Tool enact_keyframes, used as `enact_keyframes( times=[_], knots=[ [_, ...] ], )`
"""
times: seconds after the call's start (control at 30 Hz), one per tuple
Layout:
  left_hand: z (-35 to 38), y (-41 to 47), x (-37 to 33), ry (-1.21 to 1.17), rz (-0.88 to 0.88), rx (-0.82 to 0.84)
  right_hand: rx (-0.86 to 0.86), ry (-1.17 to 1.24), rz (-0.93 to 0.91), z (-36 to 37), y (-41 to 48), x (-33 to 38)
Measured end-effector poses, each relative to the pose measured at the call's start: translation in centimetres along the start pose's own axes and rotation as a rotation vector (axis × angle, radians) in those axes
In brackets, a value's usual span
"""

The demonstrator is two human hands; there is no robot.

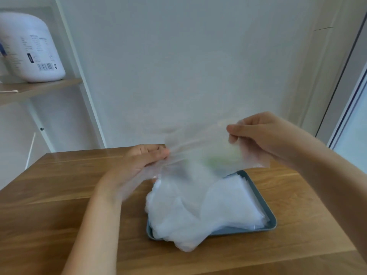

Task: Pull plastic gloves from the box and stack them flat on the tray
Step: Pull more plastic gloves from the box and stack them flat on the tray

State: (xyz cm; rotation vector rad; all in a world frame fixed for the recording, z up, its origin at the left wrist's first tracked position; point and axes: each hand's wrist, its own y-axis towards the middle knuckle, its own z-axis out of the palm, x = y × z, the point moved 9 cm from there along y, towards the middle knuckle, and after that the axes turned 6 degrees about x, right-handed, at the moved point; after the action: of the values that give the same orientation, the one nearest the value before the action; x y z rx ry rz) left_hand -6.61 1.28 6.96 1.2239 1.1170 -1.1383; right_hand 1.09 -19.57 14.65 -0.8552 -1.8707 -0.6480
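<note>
Glove of clear plastic stretches between L hand and R hand, both pinching its ends, above glove stack on tray toward table's right edge.

The raised plastic glove is seen as colourless and translucent, with a milky haze and pale streaks along its creases. A faint green patch is glimpsed through it; what it belongs to cannot be told. The stack of gloves is rendered a cloudy white, tinged bluish in the folds. The tray is coloured a dull slate blue-grey. The table is finished in warm brown wood, crossed by darker grain lines and plank seams. The wall is painted a plain off-white. The plastic container is white, printed with small dark text and a black barcode. The shelf board is made of pale wood, and its frame is painted white.
</note>
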Motion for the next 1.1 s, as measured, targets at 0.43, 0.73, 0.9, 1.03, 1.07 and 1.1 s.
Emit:
enact_keyframes(
  times=[0.43, 0.73, 0.9, 1.03, 1.07, 1.1],
  knots=[
    [-3.1, 1.2, 6.1, 0.897, -0.498, -0.136, -0.007, -0.732, 0.163, 3.3, 0.5, -13.3],
    [9.6, 3.0, 3.2, 1.03, 0.147, 0.004, -0.113, -0.798, 0.153, 3.5, 0.4, -14.2],
    [11.3, 3.1, 8.8, 1.232, -0.131, 0.263, -0.217, -0.933, 0.013, 3.4, -0.7, -12.3],
    [10.8, 3.2, 10.3, 1.172, -0.218, 0.307, 0.007, -0.832, -0.317, 6.5, -0.7, -10.2],
    [10.8, 3.3, 10.3, 1.155, -0.213, 0.308, 0.142, -0.788, -0.297, 7.5, -0.6, -10.8],
    [10.8, 3.3, 10.3, 1.133, -0.198, 0.31, 0.265, -0.767, -0.261, 8.3, -0.6, -11.7]
  ],
)
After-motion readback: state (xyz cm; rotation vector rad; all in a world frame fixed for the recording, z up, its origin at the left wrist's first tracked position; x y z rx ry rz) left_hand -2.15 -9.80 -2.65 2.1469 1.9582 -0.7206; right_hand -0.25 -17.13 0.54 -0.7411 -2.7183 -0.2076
